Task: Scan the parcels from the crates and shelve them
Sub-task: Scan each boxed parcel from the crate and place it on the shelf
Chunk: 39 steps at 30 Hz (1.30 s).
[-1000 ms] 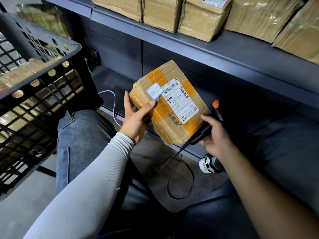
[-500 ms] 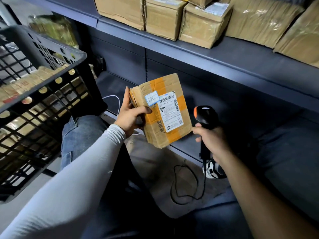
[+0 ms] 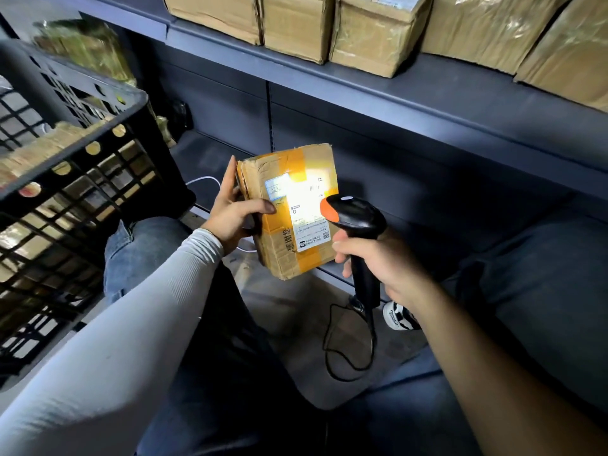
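The right hand (image 3: 378, 261) has its fingers curled round the grip of the scanner (image 3: 357, 222), whose light falls bright on the label of the parcel (image 3: 296, 209) just beyond it. The left hand (image 3: 235, 213) holds that parcel upright at knee height, between crate (image 3: 82, 179) and shelf (image 3: 394, 103), thumb pressed on the face and fingers wrapped round the left edge. It is a scuffed, dented carton banded with orange tape (likely light and fairly stiff), best gripped by its edges.
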### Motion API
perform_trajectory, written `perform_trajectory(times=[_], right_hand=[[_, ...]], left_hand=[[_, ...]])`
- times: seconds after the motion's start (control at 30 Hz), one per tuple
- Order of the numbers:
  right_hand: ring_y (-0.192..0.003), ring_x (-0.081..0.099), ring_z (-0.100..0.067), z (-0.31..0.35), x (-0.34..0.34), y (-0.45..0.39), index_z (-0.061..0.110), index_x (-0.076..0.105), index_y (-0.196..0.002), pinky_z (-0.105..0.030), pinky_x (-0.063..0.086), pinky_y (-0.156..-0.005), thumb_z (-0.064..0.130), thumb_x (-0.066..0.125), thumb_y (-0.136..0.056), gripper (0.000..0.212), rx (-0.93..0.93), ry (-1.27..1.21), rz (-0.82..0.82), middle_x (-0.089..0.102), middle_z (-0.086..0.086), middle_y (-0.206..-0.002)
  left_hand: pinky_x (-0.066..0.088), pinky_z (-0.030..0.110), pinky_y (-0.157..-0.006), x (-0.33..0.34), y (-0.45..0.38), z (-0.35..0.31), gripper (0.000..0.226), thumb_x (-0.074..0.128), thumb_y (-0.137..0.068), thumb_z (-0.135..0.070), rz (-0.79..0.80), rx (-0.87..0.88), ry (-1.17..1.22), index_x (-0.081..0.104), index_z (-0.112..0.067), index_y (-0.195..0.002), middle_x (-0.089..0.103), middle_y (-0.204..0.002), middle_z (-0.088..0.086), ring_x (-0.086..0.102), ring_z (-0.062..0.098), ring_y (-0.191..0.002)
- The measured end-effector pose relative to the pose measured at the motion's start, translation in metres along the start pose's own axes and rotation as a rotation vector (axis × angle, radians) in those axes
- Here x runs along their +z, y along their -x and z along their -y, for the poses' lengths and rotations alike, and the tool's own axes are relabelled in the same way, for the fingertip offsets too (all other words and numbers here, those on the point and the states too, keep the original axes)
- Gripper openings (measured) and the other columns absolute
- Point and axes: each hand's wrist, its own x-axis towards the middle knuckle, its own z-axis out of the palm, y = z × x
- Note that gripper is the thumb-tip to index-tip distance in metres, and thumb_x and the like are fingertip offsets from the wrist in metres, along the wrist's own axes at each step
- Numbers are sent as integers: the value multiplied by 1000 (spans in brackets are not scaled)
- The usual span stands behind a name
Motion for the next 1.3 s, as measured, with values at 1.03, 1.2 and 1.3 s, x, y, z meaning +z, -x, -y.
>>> perform_trajectory(times=[1.03,1.2,1.3], right_hand=[[-102,74,-24,0,7,-10,28,76,-112,-48,60,-91,18,80,-86,29,-55,-240,-47,79,3,-109],[-107,71,-30,28,9,1,18,76,-117,-45,56,-87,1,65,-94,30,-196,-343,-21,77,-12,-117],[-120,68,-32,43,9,10,12,71,-129,-51,53,-102,5,69,-90,40,-272,-338,14,73,-13,-126]], left_hand=[[36,34,-69,-12,54,-45,73,77,-81,-46,3,-1,231,54,-6,-138,64,-93,2,56,18,-77],[44,31,-81,-21,72,-55,40,51,-102,-34,120,121,230,63,-24,-138,63,-124,2,57,16,-99],[30,54,-121,-21,84,-73,63,64,-98,-34,70,178,287,46,-15,-155,47,-156,16,48,40,-136]])
